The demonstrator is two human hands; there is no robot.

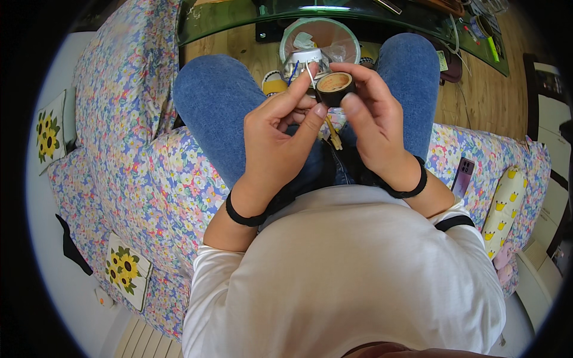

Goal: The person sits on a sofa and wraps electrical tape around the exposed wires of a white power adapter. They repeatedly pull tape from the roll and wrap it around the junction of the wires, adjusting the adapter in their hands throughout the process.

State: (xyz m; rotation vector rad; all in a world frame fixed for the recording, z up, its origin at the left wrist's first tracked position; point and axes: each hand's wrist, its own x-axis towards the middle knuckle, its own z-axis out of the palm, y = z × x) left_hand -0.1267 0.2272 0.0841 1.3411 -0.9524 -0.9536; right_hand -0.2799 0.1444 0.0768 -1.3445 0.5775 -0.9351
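My right hand grips a small roll of black tape between thumb and fingers, its pale cardboard core tilted up toward me. Close beside it, my left hand is closed in a pinch, with a thin white wire running at the tip of its index finger. Just beyond the fingers is a silver, white-topped round thing with a blue wire next to it. Below the tape hangs a narrow yellowish piece; its kind is unclear. The fingers partly hide where the wire ends.
A lined waste bin stands on the wooden floor beyond my knees. Past it lies a green glass tabletop. A phone and a crown-patterned cushion rest on the flowered sofa cover. Sunflower cushions are at left.
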